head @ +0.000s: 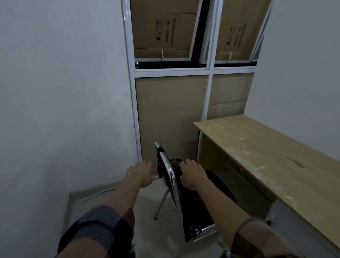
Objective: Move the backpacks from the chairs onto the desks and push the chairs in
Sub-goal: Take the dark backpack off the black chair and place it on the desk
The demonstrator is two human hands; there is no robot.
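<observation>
A chrome-framed chair with a black back stands on the tiled floor to the left of a light wooden desk. A black backpack rests on the chair's seat. My right hand lies over the top of the backpack with fingers curled on it. My left hand hovers left of the chair's back, fingers loosely bent, holding nothing and not touching the frame. The lower part of the backpack is hidden by my right forearm.
A white wall closes the left side. Behind the chair is a white-framed window covered with cardboard. Another white wall runs behind the desk on the right. A pale cable lies on the floor by the left wall.
</observation>
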